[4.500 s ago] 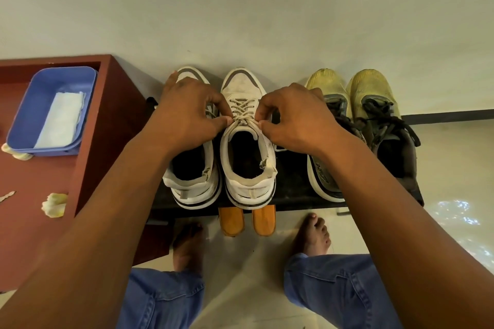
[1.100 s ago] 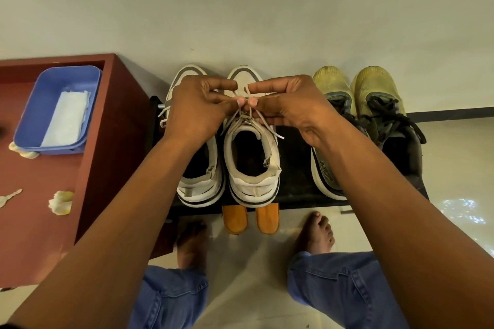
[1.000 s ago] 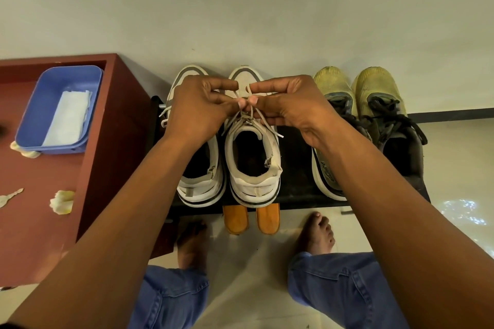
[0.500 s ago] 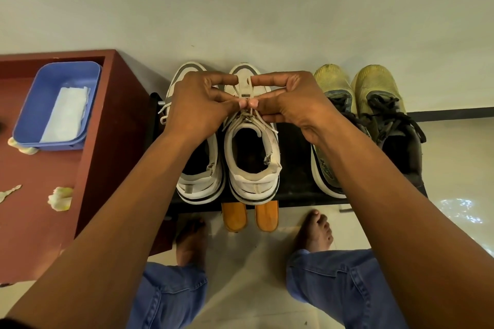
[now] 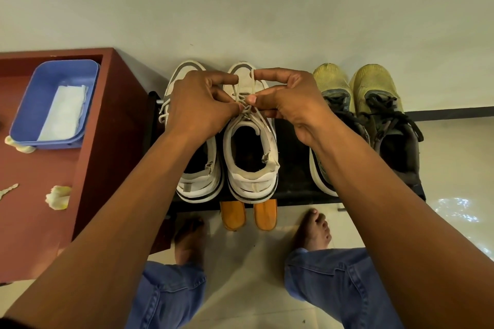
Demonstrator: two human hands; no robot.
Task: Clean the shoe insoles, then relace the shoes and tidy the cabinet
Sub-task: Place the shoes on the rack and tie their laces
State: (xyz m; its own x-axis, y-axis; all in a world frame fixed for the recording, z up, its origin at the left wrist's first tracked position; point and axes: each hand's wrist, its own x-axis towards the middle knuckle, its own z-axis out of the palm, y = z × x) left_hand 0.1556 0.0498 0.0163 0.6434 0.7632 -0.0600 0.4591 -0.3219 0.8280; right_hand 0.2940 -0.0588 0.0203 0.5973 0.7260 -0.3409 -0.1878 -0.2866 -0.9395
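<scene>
White lace (image 5: 242, 97) on the shoe (image 5: 251, 141): I judge the bow is being tied.

Left hand (image 5: 199, 104) and right hand (image 5: 291, 104) each pinch the lace over the tongue, fingertips meeting. The shoe stands on the black rack (image 5: 291, 168), just beside its mate (image 5: 196, 168). To do this well, I would keep both loops level, draw outward evenly and seat the knot snug on the tongue. The mate's lace end hangs loose at its left side. Nearby: yellow shoes (image 5: 366, 120) to the right, orange insoles (image 5: 247, 215) below the rack edge, blue tray (image 5: 53, 101) with cloth on the red cabinet (image 5: 101, 168). Nothing obstructs the hands.
</scene>
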